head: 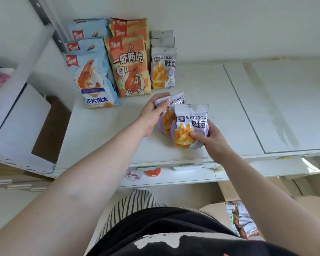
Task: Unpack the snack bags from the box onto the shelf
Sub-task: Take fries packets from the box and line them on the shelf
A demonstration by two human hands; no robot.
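— Purple-and-white foil pouches, both printed "WATUDOU" with a picture of golden fries. The left hand (151,113) grips the rear fries pouch (171,108) by its upper corner, fingers curled over the top edge, forearm stretched across the white shelf board (220,100).

— And the other?

— The right hand (211,139) pinches the front fries pouch (190,126) low on its right side, thumb across the printed front. Both pouches stand on the shelf board, the front one overlapping the rear.

— What stands behind them?

— Toward the back of the shelf board, a row of the same WATUDOU pouches (163,68); left of those, orange prawn-cracker bags (129,67) reading "一虾两吃", then blue prawn bags (92,78). Below the board's front edge, at lower right, the brown cardboard box (216,209) shows more pouches inside.
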